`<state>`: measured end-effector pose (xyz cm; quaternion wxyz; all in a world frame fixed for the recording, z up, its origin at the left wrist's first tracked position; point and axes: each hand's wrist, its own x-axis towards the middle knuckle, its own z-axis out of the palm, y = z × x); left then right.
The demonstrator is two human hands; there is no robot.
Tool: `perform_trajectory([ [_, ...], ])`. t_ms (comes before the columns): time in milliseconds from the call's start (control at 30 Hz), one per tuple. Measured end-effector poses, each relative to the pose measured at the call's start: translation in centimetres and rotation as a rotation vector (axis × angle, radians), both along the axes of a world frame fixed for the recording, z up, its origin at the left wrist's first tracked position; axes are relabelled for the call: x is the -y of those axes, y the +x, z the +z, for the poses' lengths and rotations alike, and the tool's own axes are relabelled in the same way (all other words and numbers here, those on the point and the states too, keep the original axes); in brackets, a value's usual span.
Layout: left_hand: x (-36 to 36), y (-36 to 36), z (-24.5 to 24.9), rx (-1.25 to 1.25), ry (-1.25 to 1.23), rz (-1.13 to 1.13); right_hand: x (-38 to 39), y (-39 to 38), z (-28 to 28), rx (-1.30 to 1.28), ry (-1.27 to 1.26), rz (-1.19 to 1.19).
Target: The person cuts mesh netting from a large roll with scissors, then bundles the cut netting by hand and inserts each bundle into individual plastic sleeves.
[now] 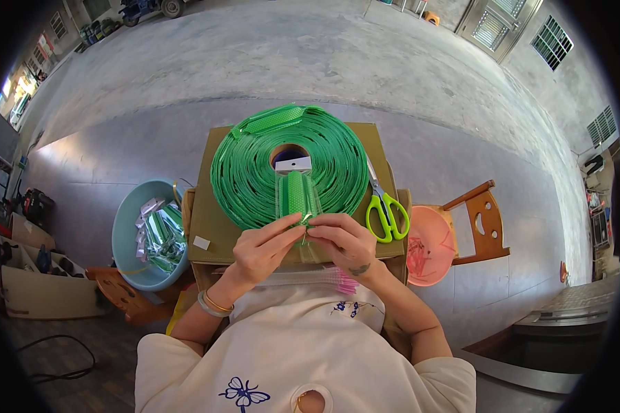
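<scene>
A large green coil [244, 182] of flat ribbon lies on the brown box top [210, 155], with a round hole at its centre. Over its near part rests a clear packet [298, 196] with a white header and green dotted material inside. My left hand [265, 246] pinches the packet's lower end from the left, fingers closed. From the right, my right hand [344, 242] pinches the same end, its fingertips nearly touching the left ones. Scissors [386, 212] with lime-green handles lie right of the coil, blades pointing away. A small white piece [201, 242] lies at the box's left front.
On the left, a blue basin [127, 227] holds several green packets with white headers. A pink basin [430, 258] with small pink pieces sits at the right, on a wooden chair [486, 224]. Pink-edged clear bags [337, 279] lie between my forearms.
</scene>
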<state>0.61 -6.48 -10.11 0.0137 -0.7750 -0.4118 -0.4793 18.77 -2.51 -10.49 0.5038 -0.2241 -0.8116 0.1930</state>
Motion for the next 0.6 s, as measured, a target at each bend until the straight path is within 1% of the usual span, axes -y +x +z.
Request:
perform_trajectory([
  [100, -0.3, 0.1, -0.6, 0.034, 0.061, -0.072, 0.3, 0.4, -0.8, -0.014, 0.025, -0.008],
  [200, -0.3, 0.2, -1.0, 0.074, 0.026, -0.11, 0.7, 0.3, -1.5, -0.078, -0.024, -0.021],
  [300, -0.1, 0.6, -1.1, 0.143, -0.06, -0.103, 0.7, 0.4, -2.0, -0.13, -0.104, -0.013],
  [400, 0.5, 0.3, -2.0, 0.161, -0.133, -0.105, 0.7, 0.7, -2.7, -0.165, -0.248, 0.031],
  [500, 0.6, 0.1, -2.2, 0.163, -0.175, -0.122, 1.0, 1.1, -3.4, -0.22, -0.477, 0.117],
  [600, 0.6, 0.1, -2.6, 0.278, -0.286, -0.141, 1.3, 0.7, -3.3, -0.365, -0.651, 0.155],
])
